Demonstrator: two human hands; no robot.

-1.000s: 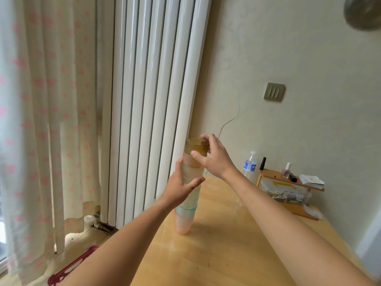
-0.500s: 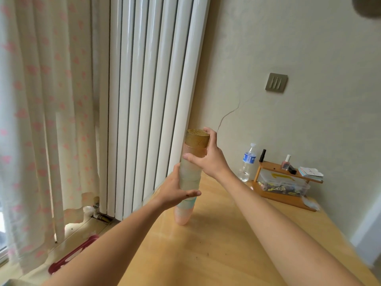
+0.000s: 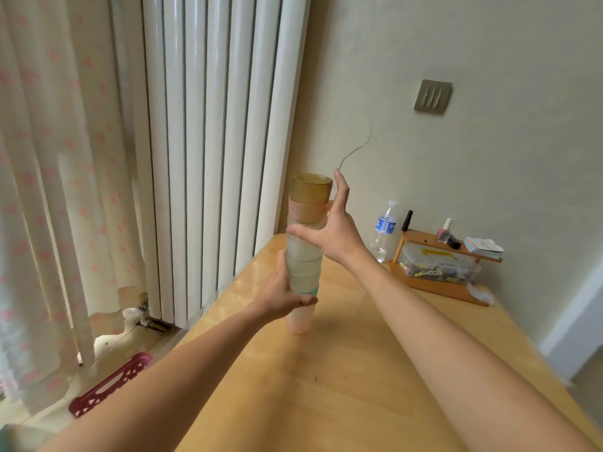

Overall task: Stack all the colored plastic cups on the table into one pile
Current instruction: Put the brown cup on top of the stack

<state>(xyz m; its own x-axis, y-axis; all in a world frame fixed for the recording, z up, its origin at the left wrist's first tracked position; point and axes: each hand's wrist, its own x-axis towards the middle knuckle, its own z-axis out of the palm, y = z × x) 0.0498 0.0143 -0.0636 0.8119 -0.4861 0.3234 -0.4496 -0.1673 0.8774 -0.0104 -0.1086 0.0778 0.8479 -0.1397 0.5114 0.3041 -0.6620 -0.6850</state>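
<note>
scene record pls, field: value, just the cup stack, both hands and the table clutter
stack: cup stack upright on the table, amber cup on top, pink cup at the base
left hand: left hand wrapped round the lower stack
right hand: right hand open, thumb across the stack, fingers spread beside the upper cups
loose cups: none visible
clutter: water bottle and wooden organizer by the wall
stack lean: roughly vertical

Left hand (image 3: 280, 293) grips the cup stack (image 3: 305, 252) on the table (image 3: 359, 370); right hand (image 3: 332, 233) spread beside it.
</note>
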